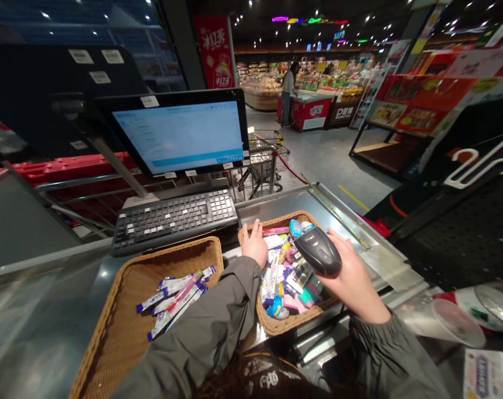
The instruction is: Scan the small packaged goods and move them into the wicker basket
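1. The left sleeve (201, 324) is a loose, creased grey-olive jacket fabric reaching the wrist.
2. The right sleeve (395, 360) matches, with the same soft folds.
3. The left hand (254, 243) and right hand (353, 282) are bare.
4. A dark chest garment (268, 379) carries white markings, too blurred to read.

We see a black-framed touchscreen monitor (178, 136) above a black computer keyboard (174, 221), a wire shopping cart (262, 160) beyond the steel checkout counter (276, 202), and a red chest freezer (305, 111) with a person (288, 94) beside it.
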`<state>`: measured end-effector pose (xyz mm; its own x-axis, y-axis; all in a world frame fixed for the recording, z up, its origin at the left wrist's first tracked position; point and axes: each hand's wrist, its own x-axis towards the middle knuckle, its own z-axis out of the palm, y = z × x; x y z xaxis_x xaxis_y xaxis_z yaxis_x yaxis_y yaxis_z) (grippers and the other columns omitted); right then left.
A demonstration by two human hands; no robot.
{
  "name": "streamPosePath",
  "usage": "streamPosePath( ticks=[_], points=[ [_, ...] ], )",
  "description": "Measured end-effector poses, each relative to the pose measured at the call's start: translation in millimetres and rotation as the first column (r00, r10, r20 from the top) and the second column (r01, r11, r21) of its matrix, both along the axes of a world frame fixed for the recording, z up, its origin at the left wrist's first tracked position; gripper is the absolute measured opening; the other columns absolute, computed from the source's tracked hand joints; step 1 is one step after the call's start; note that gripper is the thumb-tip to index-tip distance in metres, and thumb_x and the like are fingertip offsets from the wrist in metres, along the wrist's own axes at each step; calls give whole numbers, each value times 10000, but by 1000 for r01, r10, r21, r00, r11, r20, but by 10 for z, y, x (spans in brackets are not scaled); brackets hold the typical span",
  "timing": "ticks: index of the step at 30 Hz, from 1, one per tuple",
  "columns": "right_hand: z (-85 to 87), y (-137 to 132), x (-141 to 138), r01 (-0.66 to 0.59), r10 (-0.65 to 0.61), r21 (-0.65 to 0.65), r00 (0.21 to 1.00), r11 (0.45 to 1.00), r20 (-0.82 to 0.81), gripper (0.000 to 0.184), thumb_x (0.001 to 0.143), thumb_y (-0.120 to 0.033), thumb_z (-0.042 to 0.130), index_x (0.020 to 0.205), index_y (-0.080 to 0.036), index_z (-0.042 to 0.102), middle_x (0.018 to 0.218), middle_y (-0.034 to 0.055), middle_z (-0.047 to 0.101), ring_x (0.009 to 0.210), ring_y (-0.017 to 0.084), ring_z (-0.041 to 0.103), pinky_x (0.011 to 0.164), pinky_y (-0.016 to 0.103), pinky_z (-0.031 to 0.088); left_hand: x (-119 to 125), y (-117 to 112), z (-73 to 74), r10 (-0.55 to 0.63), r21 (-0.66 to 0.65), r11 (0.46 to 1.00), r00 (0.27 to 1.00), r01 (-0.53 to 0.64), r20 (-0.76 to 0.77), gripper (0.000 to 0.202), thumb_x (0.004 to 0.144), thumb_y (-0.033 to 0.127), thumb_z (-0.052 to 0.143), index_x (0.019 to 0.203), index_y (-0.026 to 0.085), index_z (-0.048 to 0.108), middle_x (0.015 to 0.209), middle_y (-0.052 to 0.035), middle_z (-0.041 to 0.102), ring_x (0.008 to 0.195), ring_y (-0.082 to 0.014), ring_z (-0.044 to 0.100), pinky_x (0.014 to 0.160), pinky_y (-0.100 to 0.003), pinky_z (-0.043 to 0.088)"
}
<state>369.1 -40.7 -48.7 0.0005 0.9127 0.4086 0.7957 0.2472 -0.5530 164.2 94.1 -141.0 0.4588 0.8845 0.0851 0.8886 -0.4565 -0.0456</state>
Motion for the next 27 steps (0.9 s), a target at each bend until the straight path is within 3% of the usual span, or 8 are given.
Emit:
streamPosePath(
  ticks=[4, 8, 13, 21, 24, 27],
  points=[
    [-6, 77, 37, -18, 18, 4, 1000, 1000, -2, 477, 775, -352, 642, 1213, -200, 531, 1310, 160, 574, 1389, 362, 390, 1146, 663, 207, -27, 42, 17, -18, 27, 999, 999, 17, 29, 284, 875, 234, 510, 983, 193, 770, 1501, -113, 451, 1484, -297, 196, 1199, -590, 35],
    [-11, 119, 60, -31, 31, 16, 1000, 999, -6, 494, 776, -355, 645, 1226, -192, 526, 1311, 162, 577, 1387, 354, 396, 1154, 655, 207, -71, 66, 18, 74, 45, 996, 993, -79, 97, 317, 916, 360, 505, 959, 206, 779, 1485, -110, 473, 1471, -310, 227, 1194, -605, 46],
    [-15, 144, 61, -54, 54, 13, 998, 998, -12, 518, 795, -356, 637, 1268, -200, 494, 1356, 162, 550, 1401, 355, 376, 1149, 670, 213, -9, 67, -64, 141, 45, 988, 984, -147, 111, 363, 946, 365, 458, 892, 205, 779, 1510, -104, 441, 1467, -317, 237, 1159, -654, 142],
    [-6, 142, 114, -81, 81, 18, 997, 997, -17, 522, 799, -354, 630, 1276, -209, 475, 1349, 161, 554, 1402, 350, 377, 1154, 668, 203, 45, 9, 5, 96, 17, 995, 991, -98, 92, 341, 849, 473, 587, 863, 183, 766, 1494, -136, 454, 1463, -371, 217, 1148, -685, 114],
    [-8, 141, 123, -86, 87, 33, 996, 996, -28, 533, 796, -360, 632, 1282, -204, 476, 1341, 166, 560, 1400, 358, 378, 1153, 671, 203, 48, -26, 36, 74, 63, 995, 993, -80, 91, 274, 839, 373, 602, 929, 157, 745, 1498, -159, 439, 1459, -365, 227, 1167, -658, 102],
    [-21, 146, 123, -105, 106, 39, 994, 994, -26, 563, 787, -364, 640, 1301, -204, 476, 1347, 165, 554, 1390, 371, 389, 1150, 678, 211, 35, -32, 48, 37, 120, 991, 993, -50, 108, 242, 893, 202, 486, 949, 179, 719, 1480, -126, 468, 1461, -310, 253, 1174, -647, 122]
  ],
)
